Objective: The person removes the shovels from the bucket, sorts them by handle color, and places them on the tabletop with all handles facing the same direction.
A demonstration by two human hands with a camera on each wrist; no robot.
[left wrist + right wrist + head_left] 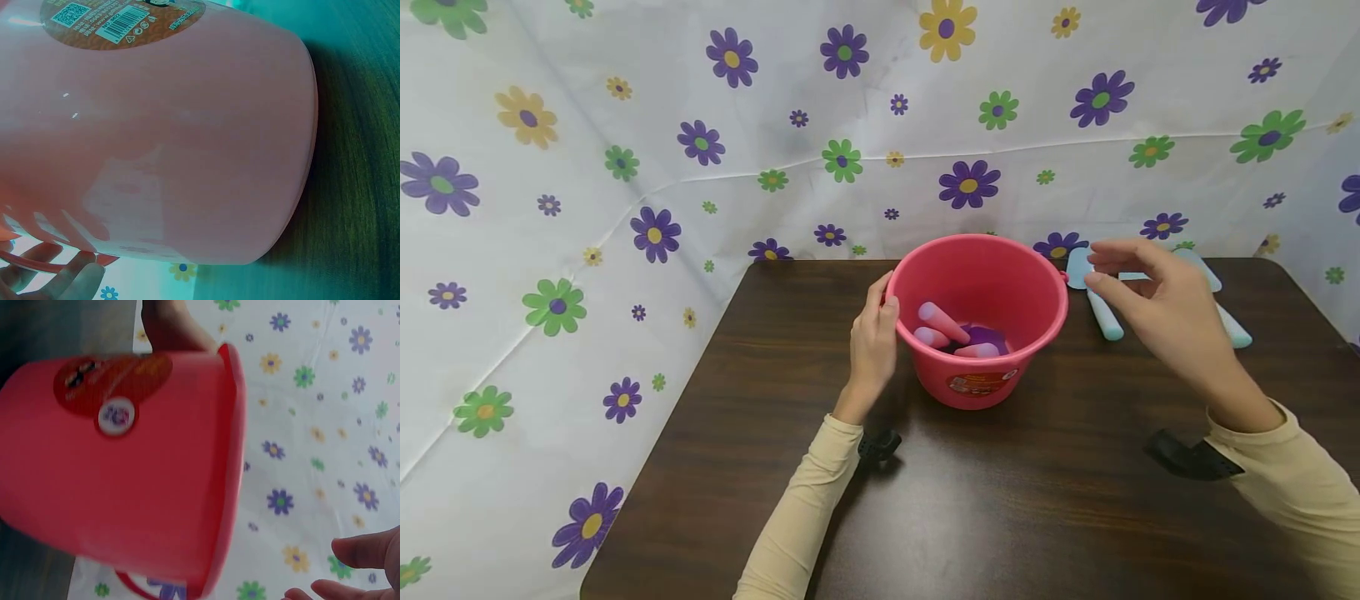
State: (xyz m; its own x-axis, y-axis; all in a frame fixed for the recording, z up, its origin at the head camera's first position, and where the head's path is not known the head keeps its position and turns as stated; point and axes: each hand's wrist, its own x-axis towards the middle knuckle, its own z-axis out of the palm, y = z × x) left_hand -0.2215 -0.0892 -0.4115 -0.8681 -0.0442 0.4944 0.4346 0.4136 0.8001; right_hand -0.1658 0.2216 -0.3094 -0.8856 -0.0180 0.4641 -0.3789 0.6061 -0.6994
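Note:
A pink plastic bucket (970,379) stands upright on the dark wooden table (1000,500). Inside it are several pink handles (942,319) and a purple piece (985,337), partly hidden by the wall. My left hand (874,337) rests against the bucket's left side, fingertips at the rim; in the left wrist view its fingers (87,281) lie by the thin red handle. Right of the bucket, my right hand (1165,304) is raised, thumb and fingers apart with nothing between them. It overlaps light blue toy tools with pale handles, including a small shovel (1080,268).
Another light blue tool's handle (1234,327) lies farther right near the table's back edge. Behind the table hangs a white flowered sheet (880,108). Black straps (1195,458) sit at both wrists. An oval label (125,22) is on the bucket's side.

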